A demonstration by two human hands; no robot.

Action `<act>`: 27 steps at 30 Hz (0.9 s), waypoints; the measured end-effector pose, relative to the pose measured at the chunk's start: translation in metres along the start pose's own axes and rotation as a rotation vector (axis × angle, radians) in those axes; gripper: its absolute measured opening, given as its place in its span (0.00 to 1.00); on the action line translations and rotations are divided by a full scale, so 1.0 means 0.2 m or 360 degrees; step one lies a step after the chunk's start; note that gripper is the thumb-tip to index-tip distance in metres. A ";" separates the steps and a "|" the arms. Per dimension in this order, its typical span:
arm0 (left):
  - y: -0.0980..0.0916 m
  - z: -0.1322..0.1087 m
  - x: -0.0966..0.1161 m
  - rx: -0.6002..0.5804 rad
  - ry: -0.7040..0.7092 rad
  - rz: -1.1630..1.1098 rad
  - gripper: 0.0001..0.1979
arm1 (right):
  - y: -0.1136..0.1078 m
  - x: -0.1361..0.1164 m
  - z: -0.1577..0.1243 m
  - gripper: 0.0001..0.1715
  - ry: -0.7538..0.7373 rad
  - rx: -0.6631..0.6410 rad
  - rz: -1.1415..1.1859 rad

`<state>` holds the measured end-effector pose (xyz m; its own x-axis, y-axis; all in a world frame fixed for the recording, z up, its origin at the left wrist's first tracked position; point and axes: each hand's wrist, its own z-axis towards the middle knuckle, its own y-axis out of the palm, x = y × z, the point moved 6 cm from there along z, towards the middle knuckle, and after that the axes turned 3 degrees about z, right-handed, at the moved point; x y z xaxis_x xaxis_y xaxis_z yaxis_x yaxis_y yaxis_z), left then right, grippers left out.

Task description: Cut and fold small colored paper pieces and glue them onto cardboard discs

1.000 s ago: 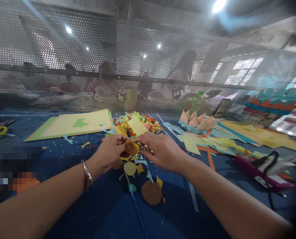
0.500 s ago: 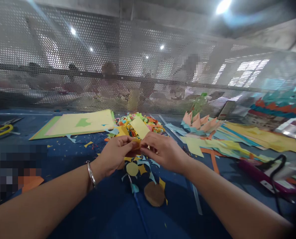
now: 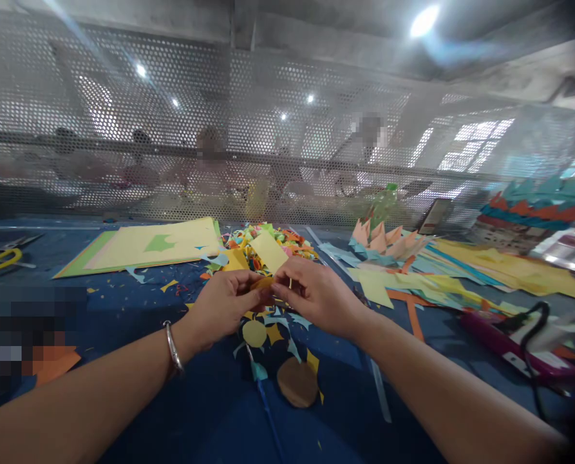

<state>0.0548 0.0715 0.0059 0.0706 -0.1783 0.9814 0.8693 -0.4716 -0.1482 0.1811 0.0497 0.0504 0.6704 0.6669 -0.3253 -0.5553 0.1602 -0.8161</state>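
Observation:
My left hand [image 3: 229,303] and my right hand [image 3: 319,293] meet in front of me, both with fingers pinched on a small orange-yellow paper piece [image 3: 263,283]. Fingers cover most of it. Just beyond lies a pile of coloured paper scraps [image 3: 268,235], topped by a pale yellow paper rectangle [image 3: 269,251]. On the blue table below my hands are a pale yellow paper circle [image 3: 254,334], a blue stick [image 3: 268,412] with a light blue paper bit near its tip, and a brown disc [image 3: 297,381].
Stacked paper sheets [image 3: 181,241] and yellow-handled scissors [image 3: 0,261] lie left. To the right are folded peach paper points [image 3: 378,238], yellow paper strips [image 3: 514,264], a purple device [image 3: 514,351] with a black cable, and a green-capped bottle [image 3: 384,205]. A perforated screen [image 3: 171,161] stands behind.
My fingers have shifted slightly on the small paper, which now shows as a narrower sliver. The whole view has moved a little; the other things lie as before.

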 end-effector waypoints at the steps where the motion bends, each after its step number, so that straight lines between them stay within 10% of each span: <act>1: 0.00 0.00 0.00 0.0011 -0.0013 0.0004 0.08 | 0.00 0.00 0.00 0.07 0.0002 0.0000 -0.0004; 27: -0.01 0.01 0.01 0.0068 0.0020 -0.0127 0.03 | -0.01 0.03 0.01 0.06 0.0121 0.0000 0.0041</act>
<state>0.0542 0.0737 0.0090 -0.0055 -0.1524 0.9883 0.8920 -0.4475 -0.0640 0.1853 0.0541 0.0504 0.6914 0.6136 -0.3814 -0.5728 0.1437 -0.8070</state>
